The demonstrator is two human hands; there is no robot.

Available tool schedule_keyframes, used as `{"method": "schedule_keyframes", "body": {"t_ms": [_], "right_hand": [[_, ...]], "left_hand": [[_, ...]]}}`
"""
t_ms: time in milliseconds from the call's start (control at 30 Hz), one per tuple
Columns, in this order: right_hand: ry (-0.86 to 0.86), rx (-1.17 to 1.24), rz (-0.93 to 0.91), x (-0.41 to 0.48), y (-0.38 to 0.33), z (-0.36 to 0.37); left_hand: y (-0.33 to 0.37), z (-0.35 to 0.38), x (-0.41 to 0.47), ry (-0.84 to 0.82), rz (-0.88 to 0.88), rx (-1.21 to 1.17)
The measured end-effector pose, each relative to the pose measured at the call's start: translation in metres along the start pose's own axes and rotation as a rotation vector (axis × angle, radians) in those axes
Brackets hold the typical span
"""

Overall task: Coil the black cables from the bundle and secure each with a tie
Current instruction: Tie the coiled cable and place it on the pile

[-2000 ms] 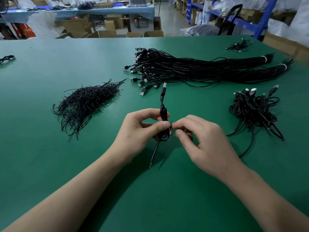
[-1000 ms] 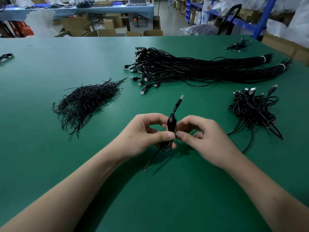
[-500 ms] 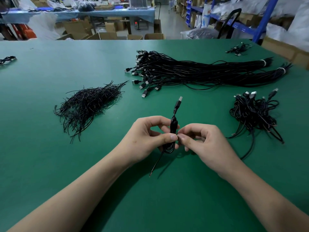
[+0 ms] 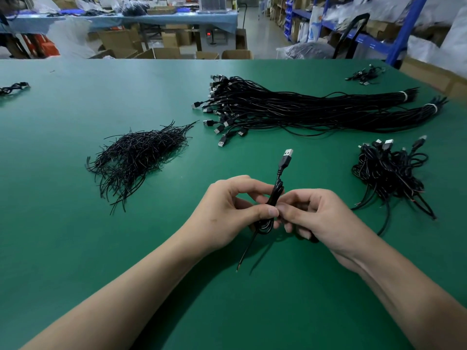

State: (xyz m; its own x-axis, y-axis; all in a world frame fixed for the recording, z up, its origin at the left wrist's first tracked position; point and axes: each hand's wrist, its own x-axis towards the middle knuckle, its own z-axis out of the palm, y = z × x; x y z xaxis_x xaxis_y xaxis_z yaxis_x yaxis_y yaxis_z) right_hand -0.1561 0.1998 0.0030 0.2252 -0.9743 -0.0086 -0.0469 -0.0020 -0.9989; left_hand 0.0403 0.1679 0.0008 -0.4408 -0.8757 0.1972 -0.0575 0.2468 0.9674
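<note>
A coiled black cable (image 4: 275, 195) stands upright between my hands, its USB plug (image 4: 286, 157) pointing up and away. My left hand (image 4: 232, 210) pinches the coil's middle between thumb and fingers. My right hand (image 4: 316, 215) pinches at the same spot from the right, on a thin tie that its fingers mostly hide. A loose cable end (image 4: 246, 251) hangs down toward me. The long bundle of black cables (image 4: 303, 109) lies across the far table. A heap of black ties (image 4: 139, 155) sits to the left.
A pile of coiled cables (image 4: 389, 173) lies at the right. Small cable bits rest at the far right (image 4: 365, 75) and the far left edge (image 4: 12, 88). The green table (image 4: 75, 236) ends at a far edge with boxes and shelves behind.
The coil has tilted so its plug leans right instead of straight up. My right fingers have kept working at the coil's middle. Both hands stay in nearly the same place.
</note>
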Motion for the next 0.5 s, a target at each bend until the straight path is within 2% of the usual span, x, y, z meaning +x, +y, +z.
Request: {"method": "schedule_keyframes", "body": {"t_ms": [233,500], "right_hand": [[0.029,0.028,0.031,-0.001,0.0,0.001],[0.206,0.038,-0.11,0.003,0.011,0.016]], "left_hand": [[-0.002,0.003,-0.001,0.02,0.012,0.01],[-0.006,0.003,0.002,0.089,-0.035,-0.012]]}}
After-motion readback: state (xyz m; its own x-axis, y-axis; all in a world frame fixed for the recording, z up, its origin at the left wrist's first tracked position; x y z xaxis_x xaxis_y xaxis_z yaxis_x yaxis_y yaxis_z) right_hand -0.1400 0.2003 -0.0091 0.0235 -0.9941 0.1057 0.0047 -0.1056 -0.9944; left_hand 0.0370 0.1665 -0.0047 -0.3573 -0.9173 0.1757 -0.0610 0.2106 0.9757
